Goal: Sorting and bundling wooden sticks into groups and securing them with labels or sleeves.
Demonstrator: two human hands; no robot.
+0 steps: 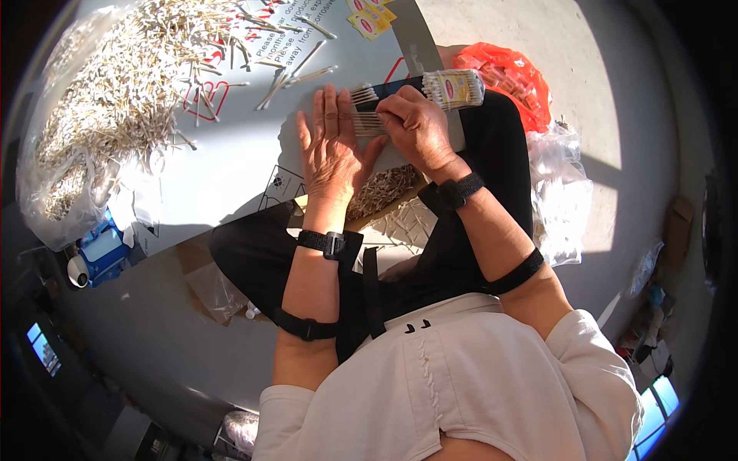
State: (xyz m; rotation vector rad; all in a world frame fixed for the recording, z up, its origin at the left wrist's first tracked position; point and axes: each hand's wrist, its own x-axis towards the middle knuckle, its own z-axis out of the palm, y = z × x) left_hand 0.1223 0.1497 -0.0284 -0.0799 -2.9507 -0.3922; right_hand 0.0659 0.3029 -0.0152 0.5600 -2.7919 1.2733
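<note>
My left hand (336,146) lies flat on the pale printed board, fingers stretched out, its thumb and index finger beside a row of cotton swabs (367,123). Closed around the right ends of that row are the curled fingers of my right hand (419,132); the exact grip is partly hidden. Just beyond, a smaller bunch of cotton swabs (363,94) rests at a dark strip. A clear pack of cotton swabs (453,89) with a red and yellow label sits past my right knuckles. Below my hands, a box (384,188) with many loose swabs shows between my legs.
A big heap of loose swabs (123,100) in clear plastic covers the board's left, with strays near its middle. Small yellow labels (370,19) lie at the far edge. A red bag (503,81) and a clear bag (557,192) stand right; a blue-white package (104,250) is lower left.
</note>
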